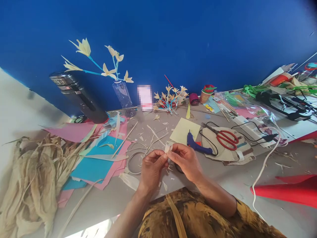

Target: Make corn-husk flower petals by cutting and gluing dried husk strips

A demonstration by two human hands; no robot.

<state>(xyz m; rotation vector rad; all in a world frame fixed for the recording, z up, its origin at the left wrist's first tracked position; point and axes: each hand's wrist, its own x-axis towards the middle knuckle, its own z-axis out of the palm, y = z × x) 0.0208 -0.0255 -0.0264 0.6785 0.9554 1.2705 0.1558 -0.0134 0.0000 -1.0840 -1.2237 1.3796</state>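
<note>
Near the table's front edge, both hands meet at the fingertips around a small pale husk petal [168,147]. My left hand [153,167] pinches its lower end between thumb and finger. The thumb and forefinger of my right hand [186,162] are closed on it from the other side; the exact grip is partly hidden. Just right of my hands lie a blue glue gun [195,143] and a yellow paper square [182,130]. Red-handled scissors [227,139] rest on a folded cloth [210,143]. A coil of wire [133,163] lies left of my hands among husk scraps.
Dried husks [32,188] are heaped at the left beside blue paper [95,165]. A black flask [81,99] and a clear bottle [122,96] with husk flowers [84,48] stand at the back left. A white power strip [252,129] and cables lie right.
</note>
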